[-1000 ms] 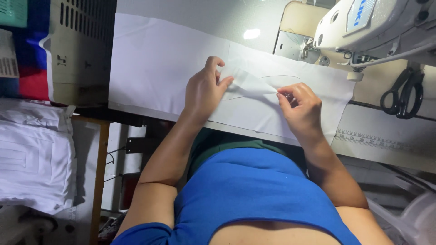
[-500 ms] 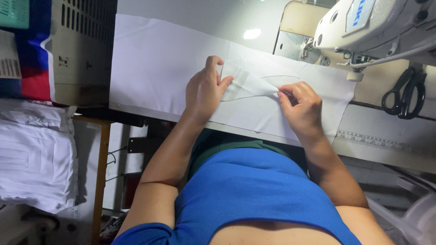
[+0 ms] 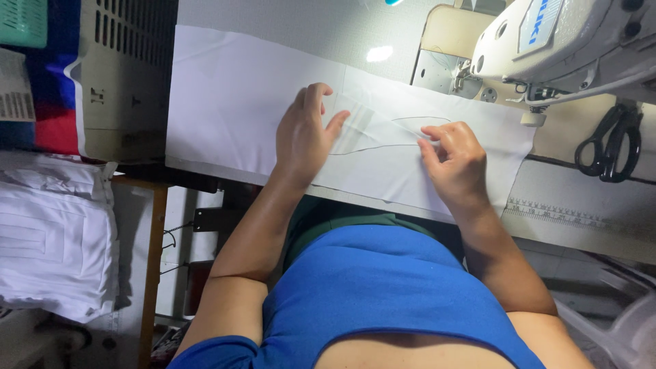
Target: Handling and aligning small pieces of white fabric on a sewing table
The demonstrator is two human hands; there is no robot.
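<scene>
We count one white fabric panel [image 3: 232, 102] on the worktop [image 3: 581, 178], two hands on it: left hand [image 3: 304, 133], right hand [image 3: 454, 160]. One sewing machine [image 3: 567, 41], far right corner. One pair of black scissors [image 3: 611, 140], right edge.

Bright, even overhead light; a glare spot on the table [image 3: 380, 53] near the sewing machine [image 3: 560, 41]; soft shadows under the hands; focus fairly sharp, edges slightly stretched.

The left hand [image 3: 305, 133] lies palm down, fingers extended together, thumb spread. The right hand [image 3: 456, 160] curls, fingertips pinched. Both forearms reach forward, elbows bent.
</scene>
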